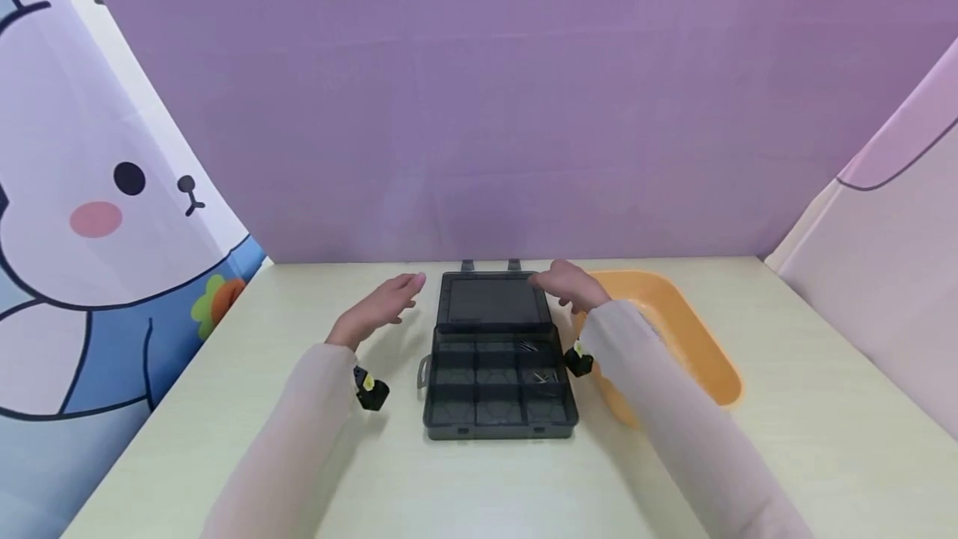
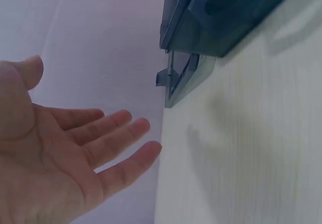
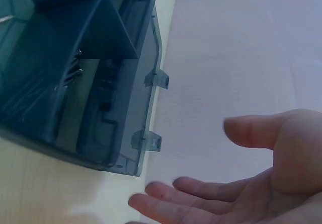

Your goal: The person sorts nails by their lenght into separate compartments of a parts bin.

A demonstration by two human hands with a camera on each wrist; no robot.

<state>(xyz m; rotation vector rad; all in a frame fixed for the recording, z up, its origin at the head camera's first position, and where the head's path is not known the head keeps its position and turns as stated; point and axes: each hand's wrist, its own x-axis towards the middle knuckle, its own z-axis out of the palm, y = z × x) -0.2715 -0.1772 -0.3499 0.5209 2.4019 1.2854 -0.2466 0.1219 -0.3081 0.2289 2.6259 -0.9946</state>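
A dark translucent compartment box (image 1: 500, 393) lies on the table with its lid (image 1: 490, 299) folded back, away from the person. Small metal pieces (image 1: 541, 377) lie in two of its right-hand compartments; they look like nails or screws. Left of the box hovers my left hand (image 1: 380, 306), fingers extended and palm bare in the left wrist view. My right hand (image 1: 572, 285) is above the lid's right edge, between lid and orange tray; in the right wrist view its fingers are loosely spread and hold nothing.
An orange tray (image 1: 722, 364) stands right of the box, partly under the right forearm. A grey carry handle (image 1: 422, 371) sticks out from the box's left side. A purple cloth (image 1: 494, 106) rises behind the table, and a cartoon-printed cloth (image 1: 97, 339) hangs at left.
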